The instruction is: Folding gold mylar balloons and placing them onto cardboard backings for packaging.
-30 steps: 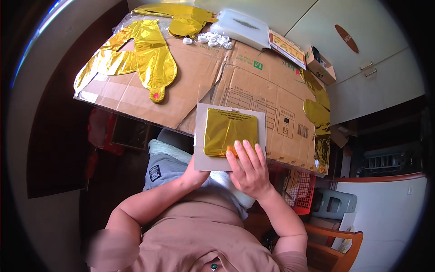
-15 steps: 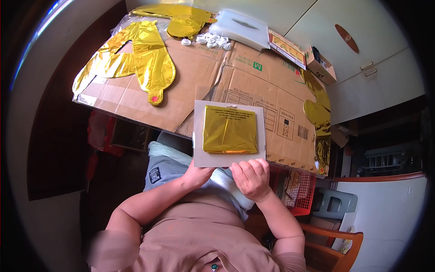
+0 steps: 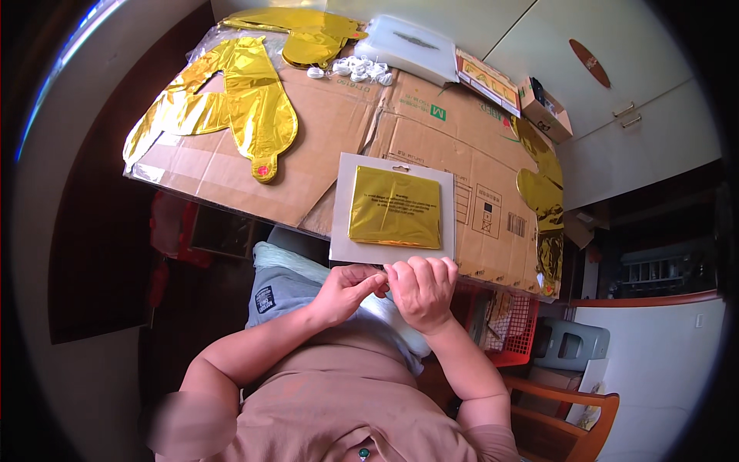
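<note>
At twelve o'clock from our left hand point(image 3: 348, 297) and right hand point(image 3: 422, 296), both curled, their grip unclear to us, the folded gold foil balloon point(image 3: 395, 209) seemed light and slippery, best held by the edges of its stiffer backing card point(image 3: 342, 219).

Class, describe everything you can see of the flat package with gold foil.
The flat package has a pale grey card behind a folded, shiny gold foil square, lightly creased, with small dark print. A small slot shows near the card's far edge. It overlaps the near edge of the brown cardboard, turned slightly. The left hand and right hand meet by its near edge; whether fingers touch it is unclear.
</note>
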A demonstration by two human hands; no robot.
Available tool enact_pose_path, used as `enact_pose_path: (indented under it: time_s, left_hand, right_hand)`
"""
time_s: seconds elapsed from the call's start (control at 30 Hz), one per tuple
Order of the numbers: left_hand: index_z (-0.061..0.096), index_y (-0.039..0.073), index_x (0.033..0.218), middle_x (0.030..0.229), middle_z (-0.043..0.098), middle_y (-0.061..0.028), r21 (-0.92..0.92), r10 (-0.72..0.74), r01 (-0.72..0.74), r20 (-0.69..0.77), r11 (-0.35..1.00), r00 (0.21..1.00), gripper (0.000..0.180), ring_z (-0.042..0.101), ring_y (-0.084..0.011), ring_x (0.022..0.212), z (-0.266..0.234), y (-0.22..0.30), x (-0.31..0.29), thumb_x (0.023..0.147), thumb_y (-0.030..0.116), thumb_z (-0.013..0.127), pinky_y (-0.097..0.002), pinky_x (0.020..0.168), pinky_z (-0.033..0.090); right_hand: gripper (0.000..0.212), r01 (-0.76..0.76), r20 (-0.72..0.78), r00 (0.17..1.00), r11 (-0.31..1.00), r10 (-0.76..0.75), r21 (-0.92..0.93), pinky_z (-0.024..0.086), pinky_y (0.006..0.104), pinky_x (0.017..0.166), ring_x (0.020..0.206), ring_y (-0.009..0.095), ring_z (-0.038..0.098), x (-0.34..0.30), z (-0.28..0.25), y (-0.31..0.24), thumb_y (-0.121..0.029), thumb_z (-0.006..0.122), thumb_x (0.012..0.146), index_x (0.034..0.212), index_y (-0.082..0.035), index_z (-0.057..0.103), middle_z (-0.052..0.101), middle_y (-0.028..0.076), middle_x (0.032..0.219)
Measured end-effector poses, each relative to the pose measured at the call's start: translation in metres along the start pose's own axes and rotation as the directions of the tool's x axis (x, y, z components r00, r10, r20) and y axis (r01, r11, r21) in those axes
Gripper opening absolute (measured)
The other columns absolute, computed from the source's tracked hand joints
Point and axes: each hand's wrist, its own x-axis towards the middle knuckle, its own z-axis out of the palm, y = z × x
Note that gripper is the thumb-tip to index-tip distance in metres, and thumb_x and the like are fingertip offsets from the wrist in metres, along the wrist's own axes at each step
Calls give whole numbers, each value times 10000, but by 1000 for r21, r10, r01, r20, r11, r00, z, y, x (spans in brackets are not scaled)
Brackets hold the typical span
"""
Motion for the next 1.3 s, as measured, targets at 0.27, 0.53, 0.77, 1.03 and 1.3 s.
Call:
enact_pose_path:
  time_s: [0.27,0.53,0.77,1.03,1.3]
  left_hand:
    - [704,-56,1032,908,704,-75,-2,-52,52,-8,999,999,296,637,-127,841,1,5,-2,1029,220,598,-289,808,528]
    - [710,-51,1060,911,702,-70,17,-60,60,6,998,998,310,631,-122,847,-3,10,0,1028,237,599,-289,810,517]
    - [709,-51,1109,942,707,-81,43,-92,91,11,995,996,320,642,-130,874,-10,15,2,1026,239,602,-293,834,517]
    - [722,-23,1088,945,725,-67,139,-297,283,96,949,950,289,649,-106,875,-26,33,-14,987,242,669,-268,814,523]
    - [710,-10,903,826,701,-136,615,183,-268,200,742,963,190,680,-213,741,-27,138,0,961,164,660,-354,673,529]
  right_hand:
    - [253,-49,-85,995,998,46,-34,408,404,831,876,210,563,0,5,2,-248,763,845,1033,-128,645,587,30,1009]
    - [353,-83,-5,997,996,83,19,412,418,865,931,238,566,4,4,-1,-219,821,775,1078,-119,671,604,40,1062]
    - [649,-173,38,985,981,171,83,403,494,1025,1174,334,557,11,5,7,-279,854,736,1286,-39,608,572,171,1326]
    - [525,-147,115,984,984,134,105,411,495,1038,1169,316,572,11,8,13,-360,784,817,1219,-47,656,623,144,1273]
    - [423,-104,58,993,991,99,89,476,458,960,1118,318,602,6,15,17,-343,767,837,1124,-41,698,668,146,1184]
